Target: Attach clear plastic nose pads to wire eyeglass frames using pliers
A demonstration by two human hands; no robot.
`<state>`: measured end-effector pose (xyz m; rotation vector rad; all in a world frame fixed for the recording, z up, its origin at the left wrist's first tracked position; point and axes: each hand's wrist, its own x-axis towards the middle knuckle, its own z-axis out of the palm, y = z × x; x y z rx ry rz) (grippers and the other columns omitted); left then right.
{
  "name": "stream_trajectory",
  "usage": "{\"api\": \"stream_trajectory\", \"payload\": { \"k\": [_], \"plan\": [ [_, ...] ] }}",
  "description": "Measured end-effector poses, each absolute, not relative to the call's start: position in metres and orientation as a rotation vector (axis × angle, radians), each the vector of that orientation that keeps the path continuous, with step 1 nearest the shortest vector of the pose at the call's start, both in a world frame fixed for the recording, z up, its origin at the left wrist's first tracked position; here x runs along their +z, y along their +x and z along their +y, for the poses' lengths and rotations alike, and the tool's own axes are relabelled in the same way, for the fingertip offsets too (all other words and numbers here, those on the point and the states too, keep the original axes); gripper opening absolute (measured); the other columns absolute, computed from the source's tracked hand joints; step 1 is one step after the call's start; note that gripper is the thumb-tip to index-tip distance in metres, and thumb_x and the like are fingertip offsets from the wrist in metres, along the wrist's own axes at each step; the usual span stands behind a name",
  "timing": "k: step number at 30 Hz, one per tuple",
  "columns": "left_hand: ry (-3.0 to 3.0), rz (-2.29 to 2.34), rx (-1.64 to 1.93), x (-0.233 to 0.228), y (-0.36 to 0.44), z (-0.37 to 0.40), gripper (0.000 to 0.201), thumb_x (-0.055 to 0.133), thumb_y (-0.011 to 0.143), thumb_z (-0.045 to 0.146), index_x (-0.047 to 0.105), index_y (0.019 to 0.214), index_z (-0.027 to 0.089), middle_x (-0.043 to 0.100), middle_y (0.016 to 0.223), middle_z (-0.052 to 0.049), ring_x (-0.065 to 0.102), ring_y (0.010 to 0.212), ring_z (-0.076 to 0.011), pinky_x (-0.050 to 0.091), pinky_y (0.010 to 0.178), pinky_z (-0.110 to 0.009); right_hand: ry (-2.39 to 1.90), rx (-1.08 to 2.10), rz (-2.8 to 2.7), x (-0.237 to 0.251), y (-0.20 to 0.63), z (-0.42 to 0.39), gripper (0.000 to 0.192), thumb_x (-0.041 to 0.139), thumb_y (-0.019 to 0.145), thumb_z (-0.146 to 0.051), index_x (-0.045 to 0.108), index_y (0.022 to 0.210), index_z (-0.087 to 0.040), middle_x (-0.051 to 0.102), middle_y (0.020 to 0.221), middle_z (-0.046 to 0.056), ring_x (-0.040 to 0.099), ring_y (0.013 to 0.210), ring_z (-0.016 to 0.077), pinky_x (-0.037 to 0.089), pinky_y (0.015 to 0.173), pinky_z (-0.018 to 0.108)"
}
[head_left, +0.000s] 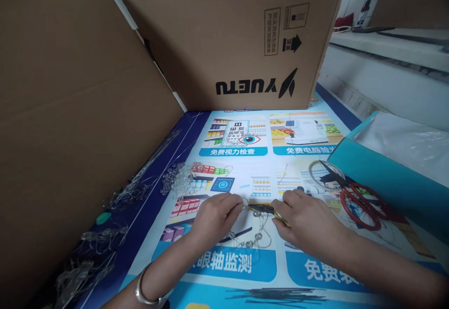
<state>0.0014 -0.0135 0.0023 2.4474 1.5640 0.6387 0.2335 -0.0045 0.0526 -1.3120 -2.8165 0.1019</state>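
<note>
With fingers pinched together, my left hand holds the end of a thin wire strung with clear beads. The strand hangs in a loose curve below, over the printed sheet. My right hand is closed around pliers with yellow handles and dark jaws. Their jaws point left and meet the wire right beside my left fingertips; the exact grip there is too small to make out. A pile of loose clear beads lies to the left, beyond my left hand.
Red-handled scissors lie at right, over a clear ring-shaped roll, near a teal box lined with plastic. Cardboard panels stand behind and at left. Wire bundles lie along the left edge; thin dark rods lie in front.
</note>
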Motion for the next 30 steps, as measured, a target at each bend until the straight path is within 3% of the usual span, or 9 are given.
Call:
{"api": "stream_trajectory", "payload": {
  "k": [7,11,23,30],
  "plan": [
    [2.431,1.573,0.608,0.0,0.002,-0.013,0.014,0.05,0.084,0.023,0.057,0.096,0.021,0.062,0.08,-0.004,0.059,0.075,-0.0174,0.045,0.067,-0.027,-1.349,0.113,-2.833,0.051,0.238,-0.003,0.022,0.046,0.083,-0.029,0.06,0.099,-0.021,0.057,0.085,0.007,0.051,0.082,0.0226,0.036,0.064,0.031],
    [2.347,1.518,0.584,0.004,0.002,-0.013,0.023,0.054,0.078,0.019,0.053,0.101,0.021,0.062,0.086,-0.003,0.058,0.075,-0.0166,0.045,0.064,-0.026,-1.325,0.105,-2.845,0.053,0.24,-0.004,0.021,0.046,0.084,-0.029,0.061,0.095,-0.02,0.057,0.084,0.007,0.051,0.083,0.022,0.035,0.065,0.031],
    [2.28,1.59,0.622,0.004,0.002,-0.02,0.017,0.051,0.078,0.017,0.051,0.094,0.021,0.059,0.082,-0.002,0.056,0.073,-0.0152,0.041,0.06,-0.024,-1.35,-0.006,-2.823,0.05,0.248,-0.003,0.018,0.047,0.083,-0.028,0.061,0.091,-0.021,0.056,0.081,0.006,0.05,0.079,0.02,0.031,0.058,0.026],
    [2.282,1.595,0.638,0.0,0.0,-0.022,0.012,0.051,0.079,0.018,0.051,0.091,0.019,0.057,0.076,-0.001,0.055,0.071,-0.0149,0.04,0.057,-0.023,-1.453,0.15,-2.788,0.053,0.252,0.003,0.022,0.044,0.084,-0.033,0.06,0.092,-0.021,0.058,0.084,0.007,0.053,0.081,0.0207,0.032,0.062,0.027]
  ]
}}
